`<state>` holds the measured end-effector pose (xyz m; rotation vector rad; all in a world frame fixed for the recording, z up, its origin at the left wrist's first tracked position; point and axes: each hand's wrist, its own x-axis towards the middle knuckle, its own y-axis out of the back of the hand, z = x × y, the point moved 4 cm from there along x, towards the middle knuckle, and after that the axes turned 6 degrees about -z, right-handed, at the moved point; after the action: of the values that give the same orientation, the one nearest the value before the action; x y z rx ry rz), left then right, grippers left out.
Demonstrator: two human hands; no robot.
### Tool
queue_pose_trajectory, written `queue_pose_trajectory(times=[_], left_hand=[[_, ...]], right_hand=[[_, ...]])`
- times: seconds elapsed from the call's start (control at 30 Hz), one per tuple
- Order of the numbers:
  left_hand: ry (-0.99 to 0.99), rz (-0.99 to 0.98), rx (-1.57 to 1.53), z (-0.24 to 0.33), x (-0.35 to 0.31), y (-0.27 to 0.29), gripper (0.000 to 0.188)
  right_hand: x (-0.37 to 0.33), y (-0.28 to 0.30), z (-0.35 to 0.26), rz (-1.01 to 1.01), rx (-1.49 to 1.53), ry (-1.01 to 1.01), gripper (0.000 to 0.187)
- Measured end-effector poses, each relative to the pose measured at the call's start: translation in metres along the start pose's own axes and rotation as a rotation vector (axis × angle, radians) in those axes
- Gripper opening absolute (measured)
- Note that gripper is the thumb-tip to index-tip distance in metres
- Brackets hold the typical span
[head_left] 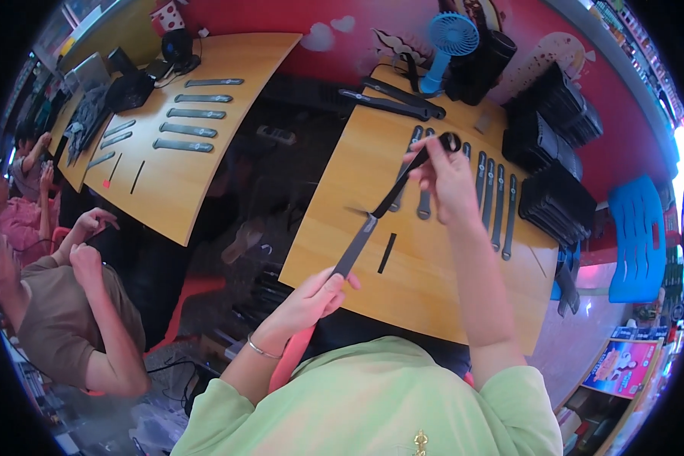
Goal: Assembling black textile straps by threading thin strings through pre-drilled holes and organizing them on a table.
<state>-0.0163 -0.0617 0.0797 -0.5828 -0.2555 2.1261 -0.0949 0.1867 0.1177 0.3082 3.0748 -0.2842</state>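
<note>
My left hand (317,300) is closed around the lower end of a flat grey strap (357,247) with small pale lettering. From its upper end a narrow black band (397,188) runs up to my right hand (450,184), whose thumb and fingers pinch it. A curled black end (450,141) sticks out beyond those fingertips. How the grey and black pieces join is too small to make out. Beneath my hands, on the wooden table (327,239), lies a short black strip (387,253). Several grey straps (498,205) lie side by side behind and right of my right hand.
At the table's back are a blue handheld fan (441,49) and long black straps (387,102). Stacks of black pieces (558,197) line its right side, near a blue chair back (637,239). Leftward, a person (83,304) sits by a second table (159,182) holding more grey straps.
</note>
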Motion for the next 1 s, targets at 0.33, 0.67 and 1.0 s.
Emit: queue_pose_trajectory(times=[0.33, 0.67, 1.0], left_hand=[[0.103, -0.042, 0.041, -0.026, -0.059, 0.036, 0.026], [-0.014, 0.080, -0.095, -0.010, -0.051, 0.036, 0.042], [-0.015, -0.037, 0.092, 0.001, -0.036, 0.014, 0.040]], right_hand=[[0.051, 0.024, -0.061, 0.215, 0.039, 0.341, 0.025], [-0.007, -0.047, 0.066, -0.235, -1.249, 0.455, 0.040], [-0.008, -0.049, 0.055, -0.309, -1.214, 0.462, 0.035]])
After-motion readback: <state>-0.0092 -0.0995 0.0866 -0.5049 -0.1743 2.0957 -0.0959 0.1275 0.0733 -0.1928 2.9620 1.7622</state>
